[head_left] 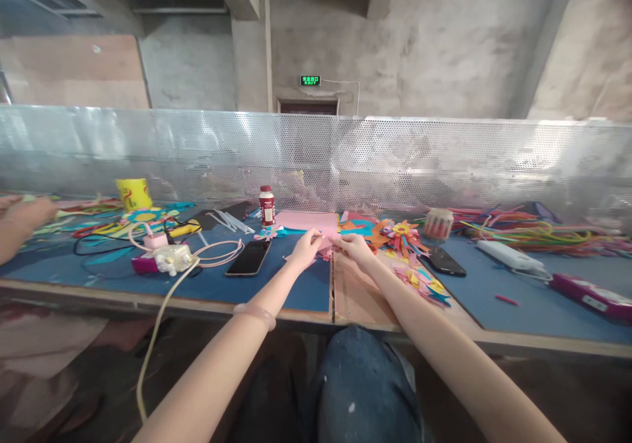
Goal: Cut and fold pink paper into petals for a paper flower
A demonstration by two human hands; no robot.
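Note:
My left hand point(305, 251) and my right hand point(355, 248) meet over the middle of the table, fingers pinched. Between them is a small piece of pink paper point(326, 247), with cut, petal-like edges; both hands grip it. Its exact shape is partly hidden by my fingers. Just behind lies a flat pink sheet point(309, 221). Right of my right hand is an orange and yellow paper flower point(401, 230). Nearer the edge lies a pile of cut paper pieces point(422, 282) in pink, yellow and blue. A small paper flower point(269, 232) lies left of my left hand.
A black phone point(249, 259) and a power strip with plugs point(165, 259) lie left; a bottle point(267, 206) stands behind. Another phone point(444, 260) and coloured strips point(528, 232) are right. A perforated metal panel point(222, 160) borders the back. Another person's hand point(24, 219) shows far left.

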